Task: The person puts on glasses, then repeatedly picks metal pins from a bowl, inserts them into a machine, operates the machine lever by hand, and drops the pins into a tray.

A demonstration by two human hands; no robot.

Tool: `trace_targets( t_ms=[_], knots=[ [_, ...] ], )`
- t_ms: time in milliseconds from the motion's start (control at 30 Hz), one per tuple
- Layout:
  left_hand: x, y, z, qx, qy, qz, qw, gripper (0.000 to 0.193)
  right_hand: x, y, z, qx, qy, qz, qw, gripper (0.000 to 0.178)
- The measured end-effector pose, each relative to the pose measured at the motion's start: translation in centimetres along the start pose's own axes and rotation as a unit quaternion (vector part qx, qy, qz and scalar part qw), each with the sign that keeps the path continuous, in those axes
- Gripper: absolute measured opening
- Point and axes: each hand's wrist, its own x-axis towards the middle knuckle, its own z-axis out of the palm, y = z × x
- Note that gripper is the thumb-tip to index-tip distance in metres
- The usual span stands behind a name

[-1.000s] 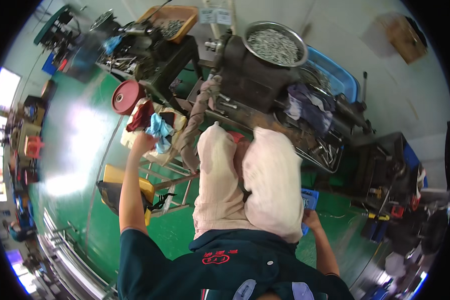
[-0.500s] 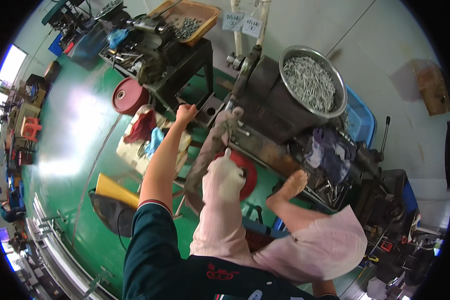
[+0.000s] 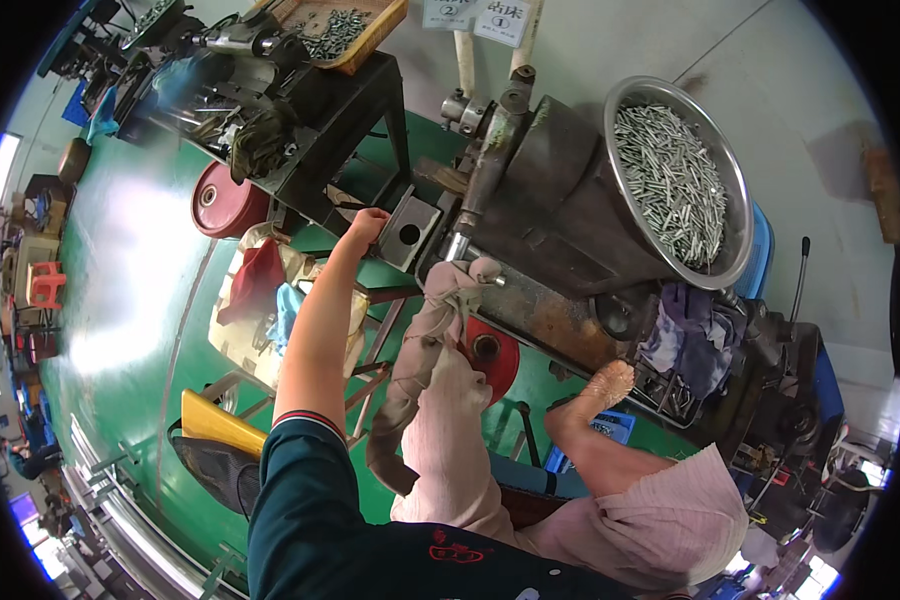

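My left hand (image 3: pixel 369 229) reaches forward with its fingers curled in. It rests against the near left corner of a grey metal block (image 3: pixel 395 251) with a round dark hole. What the fingers grip, if anything, is hidden. Beside the block, a metal shaft (image 3: pixel 456 248) runs down from the dark machine (image 3: pixel 530 190). A curved bar wrapped in grey-brown cloth (image 3: pixel 418 370) hangs above my left knee (image 3: pixel 450 420). My right hand does not show. What looks like my right foot (image 3: pixel 600 388) lies near the machine's bench, below my pink shorts.
A large steel bowl (image 3: pixel 611 165) heaped with metal pins stands on the machine at right. Dark rags (image 3: pixel 685 335) lie below it. At left are a red drum (image 3: pixel 220 197), a cloth-covered stool (image 3: pixel 225 335) and a yellow-backed chair (image 3: pixel 220 425). An orange tray (image 3: pixel 378 40) sits behind.
My left hand has come up against the metal block, having been just beside it. The view has shifted, so the cloth-wrapped bar and the bowl look closer.
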Motion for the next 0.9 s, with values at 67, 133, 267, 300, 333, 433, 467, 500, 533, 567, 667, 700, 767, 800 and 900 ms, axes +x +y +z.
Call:
trace_targets(
  t_ms=[67,133,267,300,333,433,467,500,533,567,667,700,767,800,900],
  knots=[
    [1.1,-1.4,1.2,-0.002,0.000,-0.002,1.000,0.012,0.1,-0.9,0.9,0.004,0.023,0.000,1.000,0.051],
    [1.4,-1.6,1.0,-0.016,-0.034,-0.027,0.999,0.010,0.8,-2.2,2.2,0.013,0.044,-0.006,0.999,0.053],
    [0.8,-1.8,1.3,-0.102,-0.030,-0.030,0.994,0.008,1.5,-4.2,3.7,0.024,0.086,-0.008,0.996,0.055],
    [0.8,-1.9,1.3,-0.102,-0.028,-0.030,0.994,0.008,1.6,-4.6,4.1,0.028,0.095,-0.007,0.995,0.056],
    [0.8,-1.9,1.3,-0.100,-0.022,-0.025,0.994,0.007,1.6,-5.1,4.5,0.032,0.104,-0.007,0.994,0.056],
    [1.6,-2.7,0.9,-0.056,0.006,-0.007,0.998,0.007,1.9,-6.9,5.7,0.049,0.127,-0.008,0.991,0.058],
    [1.9,-3.1,0.5,-0.014,0.025,0.005,1.000,0.007,2.0,-7.6,6.1,0.056,0.134,-0.009,0.989,0.059],
    [2.0,-2.7,0.7,-0.015,0.023,0.009,1.000,0.007,2.3,-8.2,6.2,0.061,0.148,-0.010,0.987,0.060],
    [1.6,-2.0,1.0,-0.018,0.020,-0.020,0.999,0.008,2.7,-8.8,6.1,0.067,0.164,-0.009,0.984,0.060],
    [1.2,-1.3,1.2,-0.020,0.015,-0.049,0.998,0.009,3.1,-9.3,6.0,0.072,0.181,-0.009,0.981,0.061],
    [-0.6,0.4,0.6,-0.002,-0.007,-0.043,0.999,0.017,3.2,-10.6,5.5,0.088,0.225,0.001,0.970,0.063],
    [-1.2,0.8,0.1,0.003,-0.004,-0.073,0.997,0.021,2.9,-11.4,5.6,0.094,0.236,0.004,0.967,0.064],
    [-1.7,0.5,-0.5,-0.046,-0.043,-0.048,0.997,0.025,2.2,-12.9,5.1,-0.020,0.216,0.024,0.976,0.062],
    [-1.9,0.7,-0.4,-0.098,-0.082,-0.026,0.992,0.029,2.1,-13.3,4.9,-0.137,0.191,0.044,0.971,0.060],
    [-2.0,1.9,0.8,-0.039,-0.008,-0.055,0.998,0.032,3.5,-12.2,5.4,0.105,0.256,0.056,0.959,0.063]
  ],
)
